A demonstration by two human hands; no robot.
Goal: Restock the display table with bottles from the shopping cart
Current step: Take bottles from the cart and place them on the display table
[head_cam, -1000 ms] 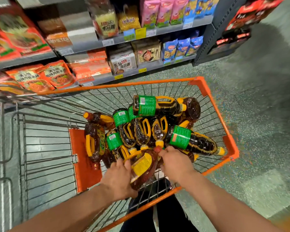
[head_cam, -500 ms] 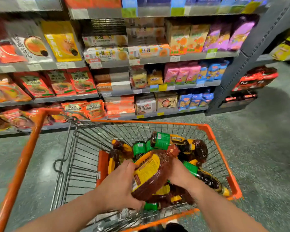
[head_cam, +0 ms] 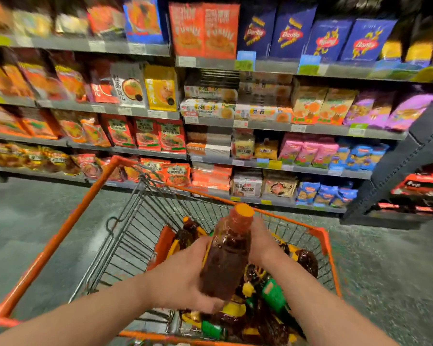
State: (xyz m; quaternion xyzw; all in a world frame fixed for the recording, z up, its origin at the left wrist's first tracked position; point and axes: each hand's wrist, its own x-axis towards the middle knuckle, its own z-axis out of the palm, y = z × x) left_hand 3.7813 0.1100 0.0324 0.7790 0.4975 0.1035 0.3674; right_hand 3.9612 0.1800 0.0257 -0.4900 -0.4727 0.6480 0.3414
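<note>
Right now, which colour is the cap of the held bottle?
Orange, on the bottle held by the left hand and right hand; head view.

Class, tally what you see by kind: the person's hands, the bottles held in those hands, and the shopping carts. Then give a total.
hands: 2, left hand and right hand
held bottle: 1
shopping cart: 1
Total: 4

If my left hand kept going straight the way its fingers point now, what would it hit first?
The left hand already grips the bottle low on its body, fingers pointing right, so it would only press harder into that bottle. Beyond it is probably the right hand on the far side, though depth is unclear.
</note>
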